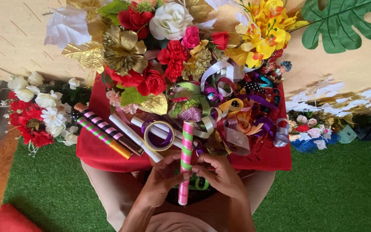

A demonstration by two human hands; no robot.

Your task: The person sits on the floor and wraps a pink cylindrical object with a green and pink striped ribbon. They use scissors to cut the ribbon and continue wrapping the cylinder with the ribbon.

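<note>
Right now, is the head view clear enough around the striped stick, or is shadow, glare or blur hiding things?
Head view: even daylight, no glare; the pink-and-green striped stick between left hand and right hand is sharp; soft shadow only below the hands; edges bow slightly from the wide lens.

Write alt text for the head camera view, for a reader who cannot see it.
Two hands, left hand and right hand, hold an upright pink-and-green striped stick over a red cloth heaped with artificial flowers and curled ribbons. More striped sticks and a tape roll lie alongside.
</note>
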